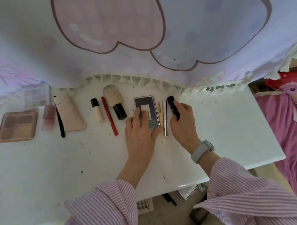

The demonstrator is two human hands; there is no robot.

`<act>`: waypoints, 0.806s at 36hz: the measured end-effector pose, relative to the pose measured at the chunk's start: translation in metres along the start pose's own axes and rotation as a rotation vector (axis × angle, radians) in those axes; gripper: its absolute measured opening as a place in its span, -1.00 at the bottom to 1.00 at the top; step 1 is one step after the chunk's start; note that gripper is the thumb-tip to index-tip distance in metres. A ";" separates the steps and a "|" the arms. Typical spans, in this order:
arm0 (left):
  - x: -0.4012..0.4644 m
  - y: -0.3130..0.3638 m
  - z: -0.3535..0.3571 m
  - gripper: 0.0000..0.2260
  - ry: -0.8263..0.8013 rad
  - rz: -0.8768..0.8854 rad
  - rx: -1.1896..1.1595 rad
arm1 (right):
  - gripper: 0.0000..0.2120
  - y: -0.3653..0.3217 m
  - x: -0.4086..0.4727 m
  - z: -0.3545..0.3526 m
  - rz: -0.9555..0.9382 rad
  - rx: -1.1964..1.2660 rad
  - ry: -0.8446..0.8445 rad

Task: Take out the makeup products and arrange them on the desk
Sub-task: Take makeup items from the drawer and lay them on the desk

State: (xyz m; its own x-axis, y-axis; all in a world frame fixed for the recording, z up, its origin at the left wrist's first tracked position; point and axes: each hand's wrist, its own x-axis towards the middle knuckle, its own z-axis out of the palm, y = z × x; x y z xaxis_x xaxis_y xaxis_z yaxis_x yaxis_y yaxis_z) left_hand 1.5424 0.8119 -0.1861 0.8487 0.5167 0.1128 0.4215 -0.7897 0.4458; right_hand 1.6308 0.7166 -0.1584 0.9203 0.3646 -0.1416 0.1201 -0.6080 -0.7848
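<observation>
Makeup lies in a row on the white desk [222, 125]. From the left: a pink palette [17, 126], a pink bottle [48, 117], a black pencil [60, 123], a beige tube [70, 114], a cream stick [97, 110], a red pencil [109, 117], a kabuki brush [115, 102]. My left hand [139, 130] rests with straight fingers on a dark compact [144, 102]. Beside it lie a thin yellow brush [160, 122] and a silver tube [165, 118]. My right hand [183, 120] grips a dark blue tube [173, 107] at the row's right end.
A pastel curtain with hearts [140, 35] hangs over the desk's back edge. A clear case [36, 94] sits at the back left. Pink and red cloth [290, 105] lies right of the desk. Objects lie on the floor [169, 199] under the front edge.
</observation>
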 end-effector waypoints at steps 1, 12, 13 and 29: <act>0.000 0.000 0.001 -0.43 -0.004 0.006 0.015 | -0.56 0.001 -0.002 0.000 0.006 -0.003 -0.005; -0.017 -0.016 0.015 -0.43 -0.070 0.320 0.149 | -0.61 0.014 -0.007 -0.010 -0.176 -0.150 -0.137; -0.014 -0.014 0.014 -0.45 -0.071 0.308 0.151 | -0.60 0.014 -0.007 -0.011 -0.185 -0.161 -0.153; -0.110 -0.001 -0.016 -0.67 -0.005 0.373 -0.129 | -0.69 0.025 -0.089 -0.036 -0.350 0.021 -0.017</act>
State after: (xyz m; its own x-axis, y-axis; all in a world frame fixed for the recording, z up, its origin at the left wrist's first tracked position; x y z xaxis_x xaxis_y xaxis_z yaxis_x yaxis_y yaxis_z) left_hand 1.4438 0.7610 -0.1848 0.9377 0.2001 0.2841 0.0402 -0.8746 0.4832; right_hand 1.5649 0.6435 -0.1437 0.8182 0.5604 0.1285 0.4197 -0.4296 -0.7996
